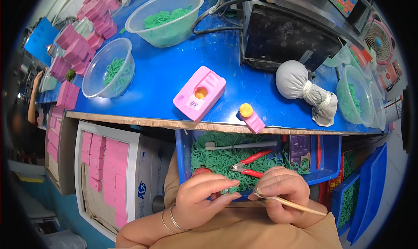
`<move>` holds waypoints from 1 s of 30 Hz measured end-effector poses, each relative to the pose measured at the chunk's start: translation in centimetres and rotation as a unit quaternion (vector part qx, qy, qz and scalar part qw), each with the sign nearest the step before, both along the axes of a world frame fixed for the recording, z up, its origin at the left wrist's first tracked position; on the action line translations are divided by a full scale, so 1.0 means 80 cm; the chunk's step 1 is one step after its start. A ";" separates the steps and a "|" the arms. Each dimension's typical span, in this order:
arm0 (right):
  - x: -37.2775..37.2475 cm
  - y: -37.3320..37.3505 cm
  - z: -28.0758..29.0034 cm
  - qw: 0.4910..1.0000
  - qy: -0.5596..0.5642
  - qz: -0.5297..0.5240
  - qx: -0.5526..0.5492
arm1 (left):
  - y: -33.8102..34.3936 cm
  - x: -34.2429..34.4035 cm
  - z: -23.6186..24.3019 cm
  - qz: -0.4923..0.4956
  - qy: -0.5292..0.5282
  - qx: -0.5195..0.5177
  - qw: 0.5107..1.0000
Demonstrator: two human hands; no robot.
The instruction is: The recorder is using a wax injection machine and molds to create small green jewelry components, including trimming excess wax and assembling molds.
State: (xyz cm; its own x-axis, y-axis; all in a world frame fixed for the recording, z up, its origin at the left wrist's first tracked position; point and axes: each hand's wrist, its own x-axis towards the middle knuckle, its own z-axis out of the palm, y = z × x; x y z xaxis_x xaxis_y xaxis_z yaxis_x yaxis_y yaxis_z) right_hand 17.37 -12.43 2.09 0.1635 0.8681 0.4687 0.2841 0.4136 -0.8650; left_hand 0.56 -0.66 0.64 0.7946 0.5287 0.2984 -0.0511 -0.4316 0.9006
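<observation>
Over a blue drawer [185,155] full of green lattice-like pieces [213,162], my left hand [202,199] pinches a small green piece [230,190] between thumb and fingers. Close beside it, my right hand [285,190] is closed around a slim tool with a wooden handle [300,206]. The handle points down to the right, while the tool's tip is mostly hidden by my fingers. Just beyond my hands, red-handled cutters [250,162] lie on the green pieces. A white toothbrush-like stick [241,145] rests across the far part of the drawer.
On the blue bench [156,75] stand a pink block [202,94], a small pink piece with a yellow disc [252,118], a tied grey cloth pouch [305,90] and clear bowls [165,38] of green pieces. A phone [299,151] lies in the drawer. Pink blocks [104,162] fill a tray at left.
</observation>
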 end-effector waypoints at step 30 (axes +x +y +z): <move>-0.014 0.008 -0.001 0.984 -0.158 -0.049 0.073 | 0.000 0.003 -0.003 0.008 -0.038 0.089 0.995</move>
State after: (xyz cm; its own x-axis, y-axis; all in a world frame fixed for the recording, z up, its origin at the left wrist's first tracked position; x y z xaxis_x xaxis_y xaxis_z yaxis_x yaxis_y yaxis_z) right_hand 16.28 -11.76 2.05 0.0703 0.7754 0.6275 0.5735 0.4833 -0.6614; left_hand 0.77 -0.67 0.38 0.7583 0.4743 0.4472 -0.1080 -0.5852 0.8037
